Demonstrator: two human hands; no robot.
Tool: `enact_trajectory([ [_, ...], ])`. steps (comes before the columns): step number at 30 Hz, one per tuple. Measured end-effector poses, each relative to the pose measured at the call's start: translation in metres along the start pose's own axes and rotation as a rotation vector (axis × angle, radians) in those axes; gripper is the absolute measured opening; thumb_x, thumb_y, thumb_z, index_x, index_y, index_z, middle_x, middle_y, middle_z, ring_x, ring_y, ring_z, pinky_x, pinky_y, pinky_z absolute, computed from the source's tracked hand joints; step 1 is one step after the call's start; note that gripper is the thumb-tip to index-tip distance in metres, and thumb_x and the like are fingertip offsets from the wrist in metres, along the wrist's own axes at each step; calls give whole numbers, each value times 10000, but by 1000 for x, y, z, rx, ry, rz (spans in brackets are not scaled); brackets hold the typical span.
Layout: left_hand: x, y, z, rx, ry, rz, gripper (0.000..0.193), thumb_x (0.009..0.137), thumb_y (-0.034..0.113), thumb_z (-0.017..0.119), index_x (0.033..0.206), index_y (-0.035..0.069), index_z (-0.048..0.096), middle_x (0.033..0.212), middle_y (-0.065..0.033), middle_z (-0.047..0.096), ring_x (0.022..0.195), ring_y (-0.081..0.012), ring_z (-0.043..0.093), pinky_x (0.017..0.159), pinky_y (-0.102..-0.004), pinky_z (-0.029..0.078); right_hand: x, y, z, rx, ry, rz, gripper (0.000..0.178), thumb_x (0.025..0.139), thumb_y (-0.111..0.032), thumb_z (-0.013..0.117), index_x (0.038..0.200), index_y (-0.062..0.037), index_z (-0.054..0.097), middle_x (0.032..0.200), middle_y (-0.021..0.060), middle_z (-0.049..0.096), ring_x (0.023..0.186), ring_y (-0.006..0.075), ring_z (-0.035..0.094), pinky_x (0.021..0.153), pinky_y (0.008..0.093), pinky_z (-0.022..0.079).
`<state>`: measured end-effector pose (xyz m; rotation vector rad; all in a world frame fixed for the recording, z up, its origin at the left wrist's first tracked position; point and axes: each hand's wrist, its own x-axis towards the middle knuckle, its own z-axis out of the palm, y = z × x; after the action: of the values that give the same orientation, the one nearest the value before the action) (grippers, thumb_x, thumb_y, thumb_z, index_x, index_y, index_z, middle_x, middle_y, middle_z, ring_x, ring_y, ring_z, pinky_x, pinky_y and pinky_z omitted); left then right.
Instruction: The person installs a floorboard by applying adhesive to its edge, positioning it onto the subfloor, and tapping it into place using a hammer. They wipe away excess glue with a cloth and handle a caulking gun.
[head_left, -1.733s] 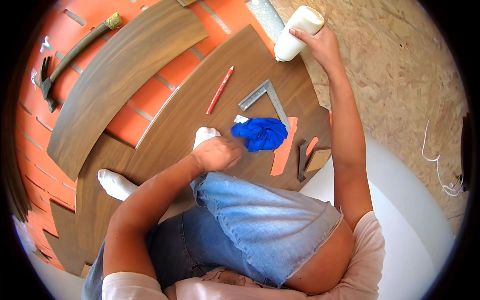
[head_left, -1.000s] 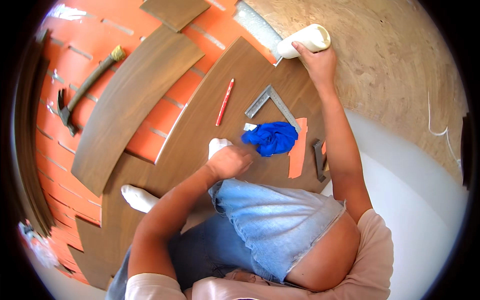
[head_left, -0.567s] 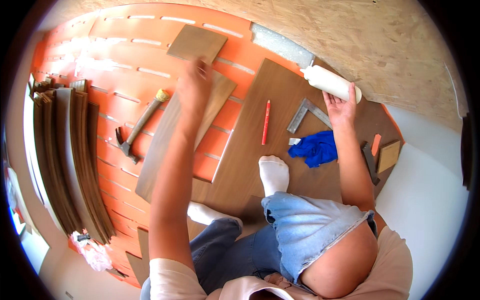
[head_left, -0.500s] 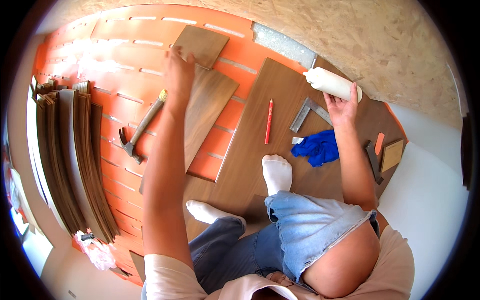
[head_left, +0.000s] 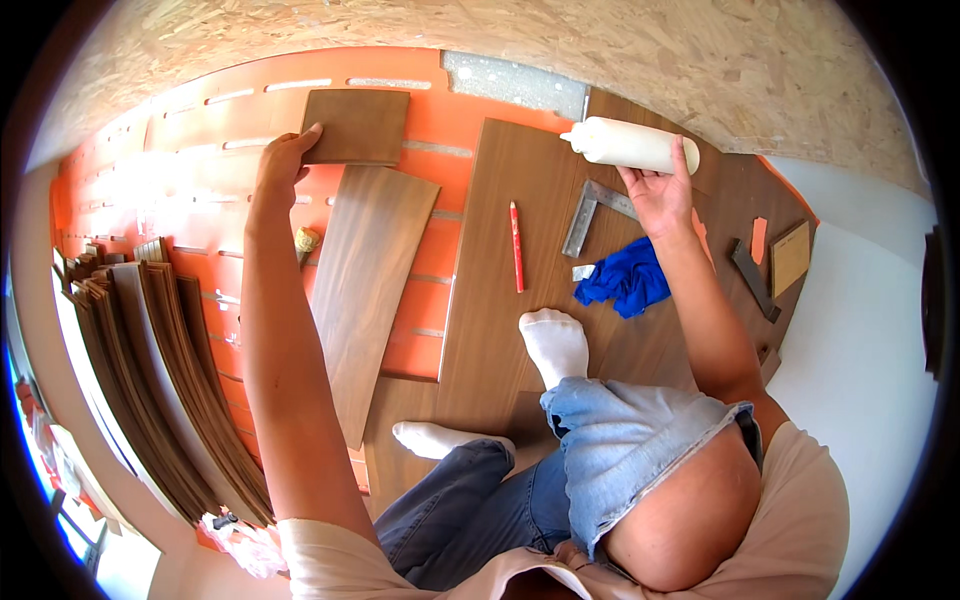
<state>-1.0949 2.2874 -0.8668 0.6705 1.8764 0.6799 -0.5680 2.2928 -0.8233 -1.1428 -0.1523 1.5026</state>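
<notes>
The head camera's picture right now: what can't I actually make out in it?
All in the head view:
White bottle: its contents, hidden by the opaque wall.
Short board: its underside, facing away.
Metal square: its thin arm's end, hidden behind the right hand.
Yellow-tipped handle: the rest, hidden behind the left forearm.
Clutter at far left: small, cut off by the rim.
</notes>
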Motion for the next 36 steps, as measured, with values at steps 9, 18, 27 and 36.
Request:
enact_trajectory([
  [9, -75, 4, 43, -655, -164, -14, 226, 1008, 275, 702, 1131, 86, 707, 1051, -28, 722, 966, -146, 685, 851, -314, 568, -13, 5, 27, -200, -211, -76, 532, 953, -269, 780, 1364, -53, 521, 1353, 117, 586, 1323, 277, 550, 1162, 477, 470],
  [18, -152, 12, 147, -1077, -193, 4, 234, 1011, 170, 676, 1193, 31, 627, 1051, -65, 706, 929, -166, 682, 796, -327, 555, -62, 11, 104, -409, -432, -275, 413, 948, -200, 779, 1297, -73, 599, 1252, 59, 655, 1184, 195, 636, 1047, 413, 523],
  [27, -174, 30, 155, -1068, -113, 11, 219, 994, 152, 698, 1148, 30, 601, 1030, -64, 677, 885, -142, 631, 772, -323, 518, -73, 22, 108, -450, -527, -257, 422, 956, -190, 774, 1307, -41, 595, 1214, 72, 662, 1151, 200, 651, 976, 403, 557],
  [36, -175, 28, 151, -1053, -102, -25, 162, 969, 139, 715, 976, 50, 579, 838, -39, 627, 712, -125, 590, 691, -324, 526, -81, 14, 116, -507, -628, -422, 366, 935, -98, 782, 1258, -10, 636, 1186, 67, 686, 1096, 169, 643, 1013, 339, 488],
])
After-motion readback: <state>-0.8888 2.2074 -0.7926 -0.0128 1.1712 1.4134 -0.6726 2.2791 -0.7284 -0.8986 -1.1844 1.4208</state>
